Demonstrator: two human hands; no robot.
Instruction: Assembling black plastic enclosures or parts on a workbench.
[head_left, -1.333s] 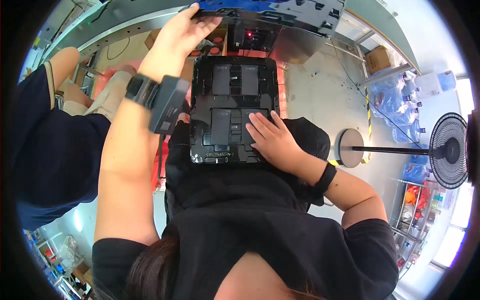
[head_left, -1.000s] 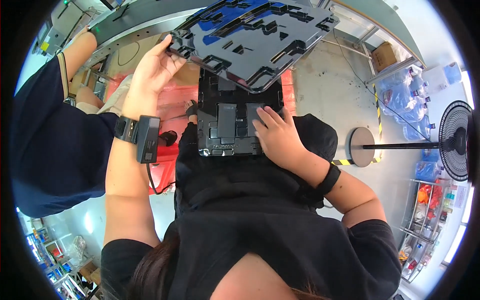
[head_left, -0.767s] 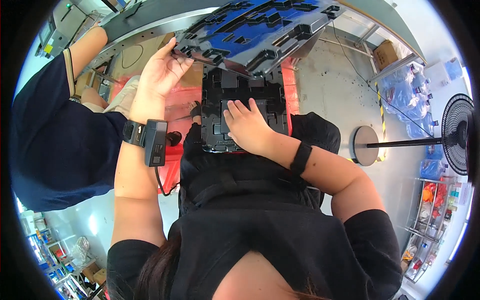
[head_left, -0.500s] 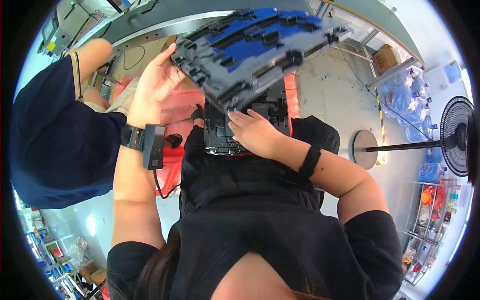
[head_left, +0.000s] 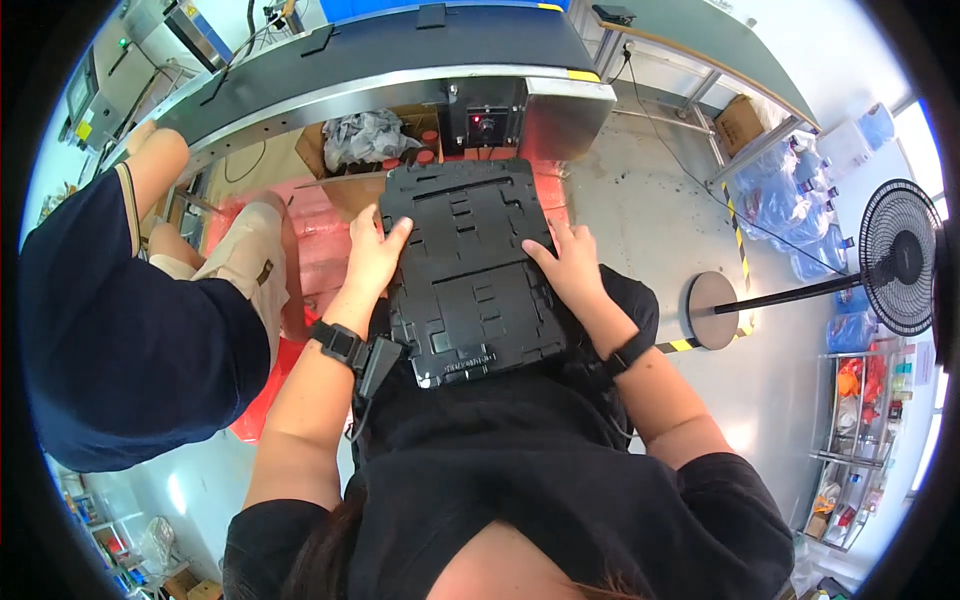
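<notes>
Far left, a co-worker in a dark blue shirt (head_left: 110, 330) sits close by. Next, the left hand (head_left: 372, 255) grips the left edge of the black plastic tray (head_left: 465, 270), thumb over the top. The tray lies flat on the person's lap, below the conveyor belt (head_left: 380, 50). The right hand (head_left: 570, 265) clamps its right edge. Far right stands a pedestal fan (head_left: 900, 258).

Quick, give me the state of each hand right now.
Left hand: gripping the left edge of the black plastic tray.
Right hand: gripping the tray's right edge.
</notes>
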